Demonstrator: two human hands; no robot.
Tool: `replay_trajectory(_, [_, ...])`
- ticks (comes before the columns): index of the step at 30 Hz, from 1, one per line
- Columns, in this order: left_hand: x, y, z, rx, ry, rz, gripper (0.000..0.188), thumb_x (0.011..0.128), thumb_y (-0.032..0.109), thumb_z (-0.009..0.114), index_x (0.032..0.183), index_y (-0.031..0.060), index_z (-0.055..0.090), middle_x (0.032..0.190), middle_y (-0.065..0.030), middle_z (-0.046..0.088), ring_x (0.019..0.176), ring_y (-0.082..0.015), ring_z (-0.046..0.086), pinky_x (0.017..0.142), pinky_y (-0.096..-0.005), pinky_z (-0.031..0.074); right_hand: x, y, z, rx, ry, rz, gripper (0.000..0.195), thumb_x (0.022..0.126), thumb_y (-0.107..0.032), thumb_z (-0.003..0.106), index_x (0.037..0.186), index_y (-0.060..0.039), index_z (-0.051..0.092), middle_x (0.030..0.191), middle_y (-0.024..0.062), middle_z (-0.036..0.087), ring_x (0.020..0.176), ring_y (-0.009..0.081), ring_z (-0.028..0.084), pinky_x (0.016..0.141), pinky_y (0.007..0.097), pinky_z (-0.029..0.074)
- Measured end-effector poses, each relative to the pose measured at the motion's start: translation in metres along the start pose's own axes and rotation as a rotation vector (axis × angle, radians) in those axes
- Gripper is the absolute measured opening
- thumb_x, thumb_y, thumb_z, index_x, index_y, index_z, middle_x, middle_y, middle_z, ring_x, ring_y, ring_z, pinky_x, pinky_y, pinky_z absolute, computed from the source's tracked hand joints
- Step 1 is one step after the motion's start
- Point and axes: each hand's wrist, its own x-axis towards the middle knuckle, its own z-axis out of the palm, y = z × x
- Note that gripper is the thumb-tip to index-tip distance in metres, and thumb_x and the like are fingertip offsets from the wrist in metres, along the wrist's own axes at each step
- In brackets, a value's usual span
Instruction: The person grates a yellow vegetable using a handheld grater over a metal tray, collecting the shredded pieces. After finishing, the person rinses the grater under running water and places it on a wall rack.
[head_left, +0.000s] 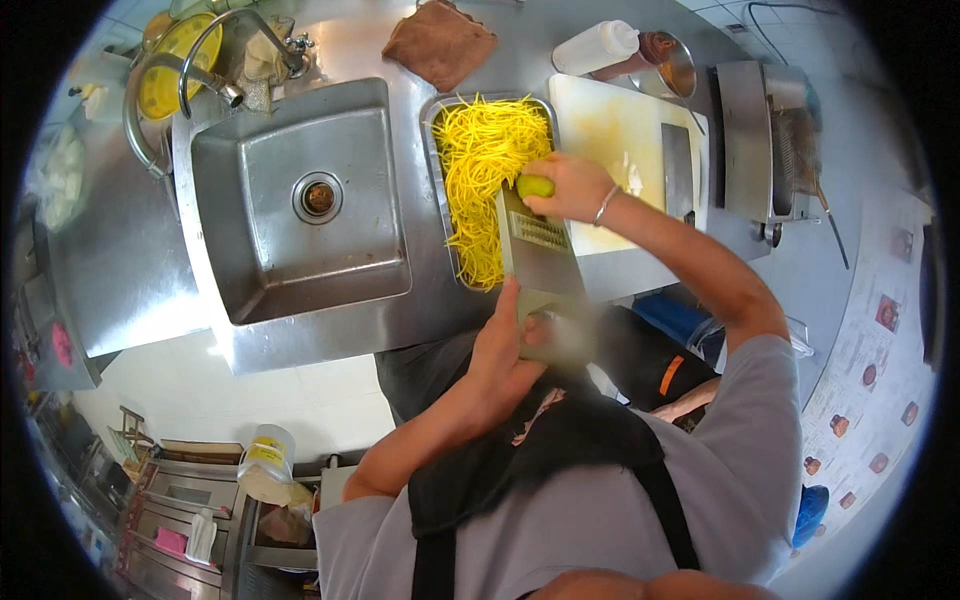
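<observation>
My right hand (576, 184) grips a yellow-green piece of fruit or vegetable (535, 186) at the upper end of a flat hand grater (546, 267). A toothed metal shredding plate (538, 231) is set into the grater's middle. My left hand (501, 356) holds the grater near its lower end, index finger stretched along its edge; that end is blurred. The grater's upper part slants over the right side of a rectangular metal tray (432, 139). Long yellow shreds (487, 157) are heaped in the tray, up to its rim.
A white cutting board (589, 112) with a broad-bladed knife (678, 169) lies right of the tray. The steel sink (322, 135) and its faucet (240, 16) are on the left. Behind are a brown cloth (439, 43), a squeeze bottle (596, 46) and a metal container (679, 69).
</observation>
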Motion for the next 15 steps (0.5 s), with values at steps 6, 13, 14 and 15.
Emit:
replay_trajectory(6, [-0.008, 0.003, 0.001, -0.058, 0.003, 0.016, 0.031, 0.096, 0.042, 0.046, 0.099, 0.0115, 0.051, 0.058, 0.0019, 0.034, 0.049, -0.0101, 0.033, 0.068, -0.0298, 0.041, -0.059, -0.045, -0.044, 0.062, -0.002, -0.186, 0.042, 0.074, -0.039, 0.067, 0.107, -0.0143, 0.064, 0.104, 0.0134, 0.061, 0.084, 0.033, 0.063, 0.072, 0.0403, 0.052])
replay_trajectory(13, [-0.006, 0.004, 0.005, -0.031, 0.042, 0.021, 0.031, 0.096, 0.042, 0.048, 0.096, 0.0113, 0.051, 0.057, 0.0021, 0.034, 0.049, -0.0101, 0.032, 0.068, -0.0298, 0.041, -0.013, -0.006, -0.01, 0.049, 0.033, -0.129, 0.04, 0.074, -0.037, 0.067, 0.106, -0.013, 0.064, 0.1, 0.0137, 0.063, 0.082, 0.0311, 0.063, 0.072, 0.0386, 0.052])
replay_trajectory(14, [-0.008, 0.004, 0.004, -0.041, 0.045, 0.014, 0.031, 0.096, 0.042, 0.048, 0.096, 0.0114, 0.051, 0.057, 0.0021, 0.034, 0.049, -0.0103, 0.032, 0.068, -0.0299, 0.041, -0.044, -0.029, -0.029, 0.08, 0.024, -0.164, 0.04, 0.074, -0.037, 0.067, 0.107, -0.0132, 0.064, 0.1, 0.0137, 0.063, 0.082, 0.0317, 0.063, 0.071, 0.0383, 0.052])
replay_trajectory(15, [-0.008, 0.004, 0.004, -0.052, 0.046, 0.009, 0.03, 0.096, 0.042, 0.048, 0.096, 0.0115, 0.051, 0.057, 0.0021, 0.034, 0.049, -0.0105, 0.032, 0.068, -0.03, 0.041, -0.062, -0.041, -0.04, 0.111, 0.015, -0.201, 0.041, 0.074, -0.037, 0.067, 0.107, -0.0134, 0.064, 0.099, 0.0137, 0.063, 0.082, 0.0322, 0.063, 0.071, 0.038, 0.052])
